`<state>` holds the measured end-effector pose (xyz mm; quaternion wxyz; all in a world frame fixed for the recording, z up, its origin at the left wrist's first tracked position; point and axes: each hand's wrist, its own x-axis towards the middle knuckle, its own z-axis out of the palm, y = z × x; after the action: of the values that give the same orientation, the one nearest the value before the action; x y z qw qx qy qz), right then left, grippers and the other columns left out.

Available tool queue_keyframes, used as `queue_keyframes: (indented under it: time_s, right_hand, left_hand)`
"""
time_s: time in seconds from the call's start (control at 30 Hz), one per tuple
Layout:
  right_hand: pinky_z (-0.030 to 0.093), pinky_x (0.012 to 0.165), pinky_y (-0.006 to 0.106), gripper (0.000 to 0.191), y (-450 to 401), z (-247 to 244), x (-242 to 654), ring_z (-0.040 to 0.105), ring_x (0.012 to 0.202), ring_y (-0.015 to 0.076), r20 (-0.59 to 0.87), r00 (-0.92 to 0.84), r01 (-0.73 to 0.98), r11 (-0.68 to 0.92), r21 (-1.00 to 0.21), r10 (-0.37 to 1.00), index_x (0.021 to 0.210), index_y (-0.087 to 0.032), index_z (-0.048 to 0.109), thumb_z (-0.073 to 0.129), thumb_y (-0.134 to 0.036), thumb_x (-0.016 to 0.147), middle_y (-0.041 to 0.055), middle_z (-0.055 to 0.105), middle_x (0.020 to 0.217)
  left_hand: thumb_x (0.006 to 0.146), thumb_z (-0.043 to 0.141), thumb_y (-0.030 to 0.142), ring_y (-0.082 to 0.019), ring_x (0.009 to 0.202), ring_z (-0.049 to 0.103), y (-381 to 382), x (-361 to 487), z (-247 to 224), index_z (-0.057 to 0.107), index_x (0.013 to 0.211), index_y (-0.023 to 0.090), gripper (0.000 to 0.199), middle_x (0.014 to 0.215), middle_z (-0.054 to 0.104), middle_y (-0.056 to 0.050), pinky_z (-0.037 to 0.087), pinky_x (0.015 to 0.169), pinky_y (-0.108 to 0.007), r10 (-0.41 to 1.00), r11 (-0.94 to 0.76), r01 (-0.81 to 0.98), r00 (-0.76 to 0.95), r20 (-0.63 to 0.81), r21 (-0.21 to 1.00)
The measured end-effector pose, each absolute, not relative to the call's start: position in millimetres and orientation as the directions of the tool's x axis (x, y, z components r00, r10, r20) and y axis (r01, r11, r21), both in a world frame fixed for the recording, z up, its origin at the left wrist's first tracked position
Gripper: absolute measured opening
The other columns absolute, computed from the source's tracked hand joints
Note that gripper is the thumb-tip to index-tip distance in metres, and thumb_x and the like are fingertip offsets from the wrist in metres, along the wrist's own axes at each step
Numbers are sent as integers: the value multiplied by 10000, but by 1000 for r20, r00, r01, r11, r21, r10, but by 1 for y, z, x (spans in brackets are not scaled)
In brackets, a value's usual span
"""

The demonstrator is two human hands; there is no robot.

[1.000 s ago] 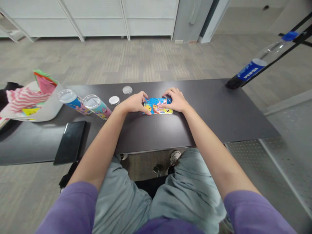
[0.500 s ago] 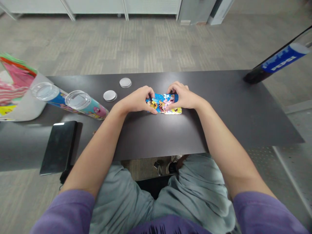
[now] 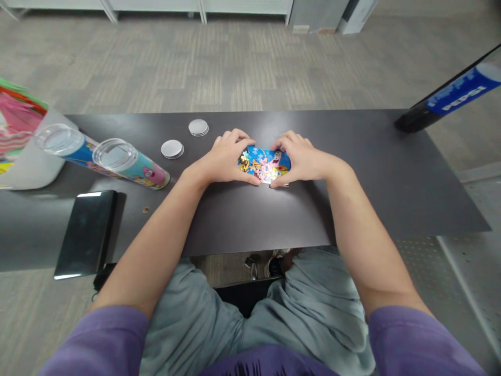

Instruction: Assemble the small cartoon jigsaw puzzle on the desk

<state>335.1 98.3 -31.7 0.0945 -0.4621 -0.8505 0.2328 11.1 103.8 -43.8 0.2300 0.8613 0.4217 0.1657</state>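
Note:
A small blue jigsaw puzzle point(image 3: 264, 163) with pink and yellow cartoon figures lies on the dark table, between my two hands. My left hand point(image 3: 230, 158) grips its left end, with the thumb along the near edge and the fingers curled at the far edge. On the right end, my right hand point(image 3: 297, 159) holds it in the same way. Both palms partly cover the ends of the puzzle. Light glares off its middle, so details there are hard to make out.
Two stacks of white discs, a nearer stack point(image 3: 171, 149) and a farther stack point(image 3: 198, 127), sit left of my hands. Cartoon-printed tubes point(image 3: 146, 169) with clear tops, a black flat device point(image 3: 86, 232) and a white bin point(image 3: 43, 167) are farther left. A Pepsi bottle point(image 3: 450, 99) stands at the right.
My hands have come closer together around the puzzle, and its pieces now look more compact. The view has shifted slightly.

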Motion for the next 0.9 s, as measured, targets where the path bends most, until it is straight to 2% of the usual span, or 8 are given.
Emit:
queue_keyframes:
  time_s: [0.1,0.2,0.33,0.43,0.53,0.63,0.77,0.9]
  right_hand:
    - [529,1293,751,1132,99,-33,334,654,1397,556,-52,-567,726,469,-503,822,1404,-288,726,1152,-944,586,195,694,1519]
    - [546,1280,737,1170,99,-34,334,671,1375,547,-54,-560,722,455,-522,827,1430,-286,703,1181,-898,555,181,707,1484]
    - [536,1330,764,1261,97,-32,334,671,1436,581,-75,-543,738,432,-518,837,1511,-276,710,1229,-855,518,190,679,1536]
    - [519,1370,780,1200,97,-30,333,644,1500,604,-102,-540,751,424,-506,835,1479,-300,731,1256,-820,533,184,655,1570]
    - [524,1369,786,1137,96,-29,331,640,1509,595,-112,-540,750,417,-513,834,1440,-316,715,1260,-800,567,176,652,1576]
    - [550,1338,774,1061,95,-27,330,665,1455,569,-108,-533,753,412,-513,839,1375,-304,693,1274,-697,579,179,663,1550]
    - [585,1303,741,1045,94,-26,331,695,1417,542,-80,-549,719,422,-553,832,1361,-317,686,1262,-698,577,156,730,1477]
    - [637,1237,715,955,93,-24,328,765,1347,526,-97,-552,674,375,-637,828,1390,-322,709,1192,-637,628,152,808,1448]
  left_hand:
    - [770,1128,836,-490,1517,651,102,17,-42,812,1480,273,961,1612,735,-168,491,1340,-641,796,-542,670,603,55,508]
    - [767,1184,695,-444,1433,711,101,19,-40,797,1386,276,841,1522,767,-131,521,1306,-610,806,-519,655,589,60,549]
    - [708,1236,421,-331,1235,786,100,20,-41,777,1439,263,878,1440,777,-100,633,1160,-505,823,-452,554,561,88,699]
    - [703,1204,287,-257,1098,798,100,21,-42,791,1491,249,891,1435,777,-91,680,1062,-444,825,-415,493,559,88,765]
    - [819,1108,322,-237,1061,813,97,22,-40,855,1413,267,647,1457,788,-88,697,1066,-438,815,-428,486,572,92,762]
    - [1002,929,450,-250,1054,812,94,21,-37,892,1262,268,320,1327,845,-78,692,1079,-451,816,-452,489,564,125,746]
    - [1099,816,600,-285,1043,815,89,17,-32,886,1202,271,352,1205,882,-93,681,1046,-489,824,-469,482,541,170,741]
    - [1115,799,635,-349,1236,826,77,11,-30,864,1291,291,392,1358,876,-119,648,1197,-548,833,-503,552,515,203,665]
